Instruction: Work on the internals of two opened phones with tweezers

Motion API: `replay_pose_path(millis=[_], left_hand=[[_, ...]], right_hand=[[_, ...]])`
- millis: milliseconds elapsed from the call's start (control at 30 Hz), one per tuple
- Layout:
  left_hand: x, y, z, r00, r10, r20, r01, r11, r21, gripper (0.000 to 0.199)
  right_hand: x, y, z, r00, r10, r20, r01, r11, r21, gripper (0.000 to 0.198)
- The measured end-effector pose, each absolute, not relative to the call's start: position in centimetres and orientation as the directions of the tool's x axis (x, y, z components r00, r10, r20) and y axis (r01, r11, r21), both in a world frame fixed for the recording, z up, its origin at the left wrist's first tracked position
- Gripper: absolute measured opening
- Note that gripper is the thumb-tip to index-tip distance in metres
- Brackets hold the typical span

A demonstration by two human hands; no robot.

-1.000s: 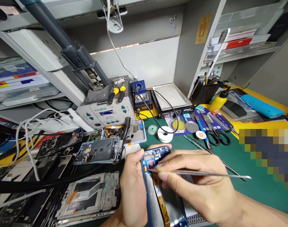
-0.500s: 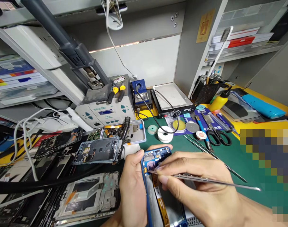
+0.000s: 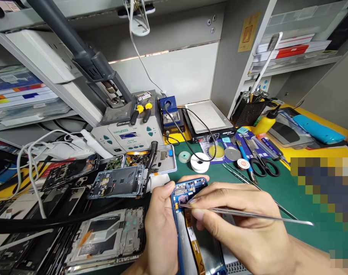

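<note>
My left hand [image 3: 162, 225] grips a blue phone frame [image 3: 178, 236] along its left side, the thumb near the upper corner. Pinched in my right hand [image 3: 237, 225] is a pair of metal tweezers [image 3: 256, 217], lying slanted over the frame. Their tip sits beside a small gold connector near the frame's upper left, by a pinkish patch; whether it touches cannot be made out. An orange flex cable [image 3: 194, 248] runs down the inside of the frame. Part of the frame's right side is hidden behind my right hand.
Several opened phone frames [image 3: 105, 236] lie at the left. Behind them stand a hot-air station [image 3: 128, 133] and a parts tray [image 3: 171, 164]. A white solder spool [image 3: 199, 163], scissors [image 3: 264, 166] and more tweezers [image 3: 282, 208] rest on the green mat [image 3: 302, 240].
The tweezers' rear end has risen slightly, and their tip has shifted a little to the right. Both hands keep their holds.
</note>
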State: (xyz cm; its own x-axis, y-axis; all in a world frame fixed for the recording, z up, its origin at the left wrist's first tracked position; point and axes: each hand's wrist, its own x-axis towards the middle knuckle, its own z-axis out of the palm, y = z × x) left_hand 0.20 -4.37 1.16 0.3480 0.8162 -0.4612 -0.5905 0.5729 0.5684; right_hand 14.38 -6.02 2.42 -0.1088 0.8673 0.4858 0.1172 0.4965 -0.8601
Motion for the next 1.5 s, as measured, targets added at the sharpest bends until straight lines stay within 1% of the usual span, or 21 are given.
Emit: replay_pose_path(millis=[100, 233, 333, 433, 600, 733, 867, 1033, 1167, 1333, 1500], left_hand=[[0.17, -4.36, 1.03, 0.350, 0.806, -0.477, -0.590, 0.586, 0.556, 0.043], [0.25, -4.34, 0.89, 0.279, 0.826, -0.490, -0.603, 0.548, 0.580, 0.041], [0.38, -4.27, 1.02, 0.259, 0.829, -0.495, -0.600, 0.540, 0.591, 0.040], [0.37, -4.24, 1.11, 0.273, 0.833, -0.481, -0.599, 0.538, 0.592, 0.039], [0.23, -4.28, 1.08, 0.326, 0.807, -0.493, -0.592, 0.580, 0.559, 0.040], [0.48, -4.25, 1.35, 0.332, 0.829, -0.450, -0.603, 0.554, 0.574, 0.040], [0.58, -4.18, 1.47, 0.354, 0.826, -0.438, -0.608, 0.559, 0.564, 0.041], [0.33, -4.25, 1.18, 0.369, 0.833, -0.412, -0.613, 0.552, 0.566, 0.041], [0.29, -4.41, 1.17, 0.339, 0.840, -0.423, -0.625, 0.537, 0.566, 0.037], [0.57, -4.33, 1.24, 0.457, 0.812, -0.363, -0.631, 0.584, 0.511, 0.045], [0.92, -4.12, 1.01, 0.375, 0.846, -0.379, -0.630, 0.533, 0.565, 0.040]], right_hand=[[14.41, -6.04, 2.39, -0.113, 0.865, 0.489, 0.118, 0.501, -0.858, 0.024], [14.43, -6.15, 2.31, -0.103, 0.871, 0.481, 0.116, 0.491, -0.863, 0.025], [14.43, -6.22, 2.22, -0.103, 0.871, 0.481, 0.114, 0.491, -0.864, 0.026], [14.45, -6.29, 2.12, -0.106, 0.870, 0.482, 0.114, 0.492, -0.863, 0.027], [14.47, -6.27, 2.02, -0.108, 0.874, 0.474, 0.120, 0.485, -0.866, 0.025], [14.39, -6.16, 1.98, -0.093, 0.882, 0.463, 0.075, 0.470, -0.880, 0.028], [14.32, -6.17, 1.98, -0.082, 0.880, 0.468, 0.055, 0.473, -0.879, 0.029], [14.38, -6.17, 2.33, -0.111, 0.868, 0.485, 0.089, 0.495, -0.865, 0.024], [14.36, -6.05, 2.67, -0.121, 0.851, 0.511, 0.131, 0.524, -0.841, 0.019], [14.38, -6.03, 2.69, -0.130, 0.831, 0.542, 0.177, 0.557, -0.812, 0.019], [14.61, -6.13, 2.59, -0.193, 0.805, 0.561, 0.233, 0.593, -0.770, 0.018]])
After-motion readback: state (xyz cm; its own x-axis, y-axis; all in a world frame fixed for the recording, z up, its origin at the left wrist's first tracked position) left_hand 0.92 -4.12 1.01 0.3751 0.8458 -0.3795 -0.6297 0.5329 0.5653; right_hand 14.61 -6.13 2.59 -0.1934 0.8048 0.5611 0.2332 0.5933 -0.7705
